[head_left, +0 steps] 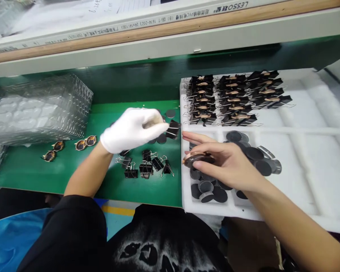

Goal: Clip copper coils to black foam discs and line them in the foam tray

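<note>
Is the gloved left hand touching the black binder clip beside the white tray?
Touching. The head view shows the left hand pinching the binder clip at its fingertips, with no gap between them.

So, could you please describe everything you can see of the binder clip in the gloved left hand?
The binder clip is small, black and looks like metal, with thin wire handles that are hard to make out. The gloved left hand pinches it at the fingertips, lifted just above the green mat, beside the white foam tray. Loose clips lie below it; dark discs lie nearby.
</note>
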`<state>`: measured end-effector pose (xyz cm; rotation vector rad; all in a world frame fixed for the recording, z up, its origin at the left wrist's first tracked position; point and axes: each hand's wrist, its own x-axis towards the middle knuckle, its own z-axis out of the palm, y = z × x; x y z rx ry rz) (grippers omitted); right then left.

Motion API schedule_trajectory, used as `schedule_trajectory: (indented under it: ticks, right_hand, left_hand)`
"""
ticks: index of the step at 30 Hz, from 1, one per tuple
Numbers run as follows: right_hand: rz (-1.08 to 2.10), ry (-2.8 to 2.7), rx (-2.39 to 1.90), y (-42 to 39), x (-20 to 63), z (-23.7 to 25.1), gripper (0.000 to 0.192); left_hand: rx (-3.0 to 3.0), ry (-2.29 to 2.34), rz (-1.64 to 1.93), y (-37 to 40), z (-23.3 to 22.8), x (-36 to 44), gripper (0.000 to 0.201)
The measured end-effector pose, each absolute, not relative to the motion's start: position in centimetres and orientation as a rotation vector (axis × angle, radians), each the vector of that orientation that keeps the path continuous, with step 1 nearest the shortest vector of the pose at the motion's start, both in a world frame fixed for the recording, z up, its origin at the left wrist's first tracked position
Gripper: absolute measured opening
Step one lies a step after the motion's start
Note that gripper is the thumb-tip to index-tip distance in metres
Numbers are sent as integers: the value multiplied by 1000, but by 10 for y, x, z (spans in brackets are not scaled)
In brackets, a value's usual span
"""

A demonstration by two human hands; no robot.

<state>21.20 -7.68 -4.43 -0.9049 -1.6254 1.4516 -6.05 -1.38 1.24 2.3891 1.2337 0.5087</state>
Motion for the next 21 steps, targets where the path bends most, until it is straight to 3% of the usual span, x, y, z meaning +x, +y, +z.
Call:
schedule_trajectory:
  ticks: [2,5,10,14,21]
  right_hand:
    - [1398,-1661,-935,-81,206,-46,13]
    - [1298,-1630,-940,-82,204,-48,12]
    - [1165,-1756,-847,-79,213,-42,15]
    - [1156,-1882,-733,-76,218,-37,20]
    - [1260,-1971,-699,-72,222,-35,19]
  left_hand:
    - [2376,1171,645,-26,5,-42,32]
    - [2392,1007,507,-35,-1,-31,32]
    - [2525,1150,339,-30,-3,-38,55]
    - [2405,938,288,-32,-12,-33,62]
    - [2235,961,214,-45,-21,-19,69]
